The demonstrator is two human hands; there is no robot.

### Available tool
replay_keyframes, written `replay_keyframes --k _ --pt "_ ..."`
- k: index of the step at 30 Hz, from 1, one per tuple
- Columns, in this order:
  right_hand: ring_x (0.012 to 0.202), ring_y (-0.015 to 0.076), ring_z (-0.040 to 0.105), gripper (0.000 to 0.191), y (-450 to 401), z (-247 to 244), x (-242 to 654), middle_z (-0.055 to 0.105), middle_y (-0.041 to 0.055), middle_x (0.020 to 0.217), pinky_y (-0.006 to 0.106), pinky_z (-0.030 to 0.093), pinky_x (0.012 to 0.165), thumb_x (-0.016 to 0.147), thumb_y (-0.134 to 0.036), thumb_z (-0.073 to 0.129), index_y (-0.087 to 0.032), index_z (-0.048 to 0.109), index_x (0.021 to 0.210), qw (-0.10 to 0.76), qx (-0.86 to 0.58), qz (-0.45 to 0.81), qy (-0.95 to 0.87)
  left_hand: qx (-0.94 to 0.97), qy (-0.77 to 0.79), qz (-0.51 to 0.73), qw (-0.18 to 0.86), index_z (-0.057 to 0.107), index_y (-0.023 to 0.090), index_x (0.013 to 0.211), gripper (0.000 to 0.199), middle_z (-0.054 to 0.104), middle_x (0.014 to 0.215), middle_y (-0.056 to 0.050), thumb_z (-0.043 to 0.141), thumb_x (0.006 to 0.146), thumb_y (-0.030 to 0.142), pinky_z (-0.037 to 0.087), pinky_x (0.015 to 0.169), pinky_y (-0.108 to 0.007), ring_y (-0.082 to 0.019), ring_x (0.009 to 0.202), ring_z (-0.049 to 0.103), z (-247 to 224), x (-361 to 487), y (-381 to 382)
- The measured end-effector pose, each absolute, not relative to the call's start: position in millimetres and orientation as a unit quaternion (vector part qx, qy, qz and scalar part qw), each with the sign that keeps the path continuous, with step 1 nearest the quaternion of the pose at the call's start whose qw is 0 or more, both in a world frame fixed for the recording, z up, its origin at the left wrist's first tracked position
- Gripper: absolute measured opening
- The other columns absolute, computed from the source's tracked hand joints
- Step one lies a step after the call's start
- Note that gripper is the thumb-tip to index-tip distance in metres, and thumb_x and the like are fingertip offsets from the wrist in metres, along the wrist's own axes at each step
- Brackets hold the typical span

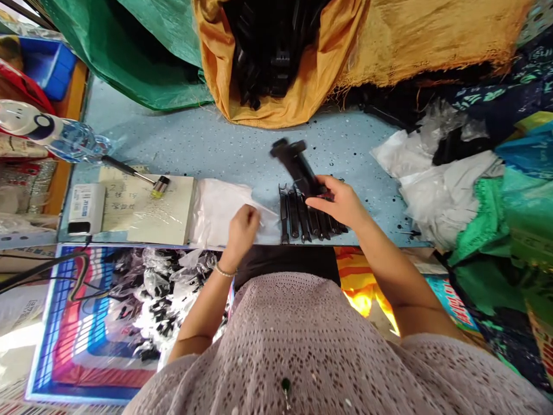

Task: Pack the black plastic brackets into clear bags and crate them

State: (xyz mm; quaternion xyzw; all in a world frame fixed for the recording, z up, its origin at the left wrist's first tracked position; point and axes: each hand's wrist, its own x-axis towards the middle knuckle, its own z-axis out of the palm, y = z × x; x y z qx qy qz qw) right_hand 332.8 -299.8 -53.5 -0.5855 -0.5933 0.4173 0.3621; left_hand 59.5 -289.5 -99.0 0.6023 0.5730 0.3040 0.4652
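My right hand [339, 202] is closed around one end of a black plastic part [298, 167], held tilted above the table and slightly blurred. Just below it, several similar slim black parts [302, 216] lie side by side in a row at the table's front edge. My left hand [244, 227] is curled shut over a stack of clear plastic bags [218, 207]. Its fingertips are hidden, so I cannot tell if they pinch a bag.
An orange sack [276, 115] of black parts lies open at the back. On the left are a cardboard pad [173, 213], a tool with a black handle [121, 166], a white box [86, 207] and a water bottle [73, 138]. A blue crate [38, 369] of bagged parts stands below; crumpled bags [449, 178] lie right.
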Motion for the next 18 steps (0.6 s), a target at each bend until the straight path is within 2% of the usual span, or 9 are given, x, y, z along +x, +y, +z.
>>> replay_keyframes --k 2,4,7,9,13,18 --pt "0.101 0.0259 0.073 0.043 -307 -63 328 0.074 0.0048 0.109 0.044 0.061 0.09 0.08 -0.05 0.08 -0.027 0.069 0.114 0.448 -0.567 0.51 -0.467 0.705 0.569 0.247 0.343 0.059 0.022 0.077 0.028 0.066 0.085 -0.01 0.074 0.085 0.045 0.051 0.084 -0.042 -0.028 0.089 0.062 -109 65 -299" --pt "0.095 0.0233 0.075 0.04 -313 -68 321 0.074 0.0034 0.105 0.042 0.061 0.089 0.076 -0.05 0.084 -0.027 0.069 0.106 0.486 -0.53 0.581 -0.381 0.747 0.551 0.224 0.297 0.059 0.022 0.077 0.022 0.066 0.09 -0.013 0.069 0.089 0.037 0.049 0.09 -0.044 -0.03 0.096 0.06 -116 65 -300" --pt "0.093 0.0215 0.075 0.038 -319 -67 310 0.074 0.0051 0.111 0.039 0.061 0.085 0.077 -0.049 0.082 -0.026 0.071 0.105 0.471 -0.483 0.661 -0.328 0.721 0.533 0.265 0.354 0.064 0.022 0.081 0.018 0.065 0.089 -0.009 0.057 0.096 0.03 0.05 0.088 -0.04 -0.025 0.091 0.061 -118 55 -289" --pt "0.094 0.022 0.075 0.039 -319 -66 302 0.074 0.0066 0.112 0.038 0.062 0.083 0.08 -0.051 0.077 -0.026 0.071 0.11 0.43 -0.45 0.713 -0.323 0.671 0.522 0.316 0.421 0.067 0.021 0.085 0.013 0.065 0.09 -0.005 0.063 0.092 0.032 0.05 0.082 -0.034 -0.02 0.086 0.061 -115 48 -280" --pt "0.088 0.0227 0.076 0.038 -307 -71 272 0.076 0.0067 0.098 0.037 0.061 0.08 0.079 -0.051 0.078 -0.023 0.072 0.105 0.365 -0.371 0.793 -0.316 0.604 0.508 0.382 0.481 0.07 0.02 0.084 0.015 0.065 0.089 -0.003 0.076 0.083 0.034 0.049 0.075 -0.029 -0.016 0.081 0.061 -107 45 -273" --pt "0.08 0.0201 0.075 0.028 -289 -80 247 0.075 0.0042 0.085 0.031 0.059 0.075 0.075 -0.041 0.086 -0.02 0.073 0.089 0.421 -0.353 0.801 -0.236 0.551 0.529 0.456 0.457 0.064 0.019 0.085 0.012 0.069 0.09 -0.005 0.073 0.082 0.028 0.054 0.078 -0.03 -0.017 0.085 0.066 -96 36 -279"
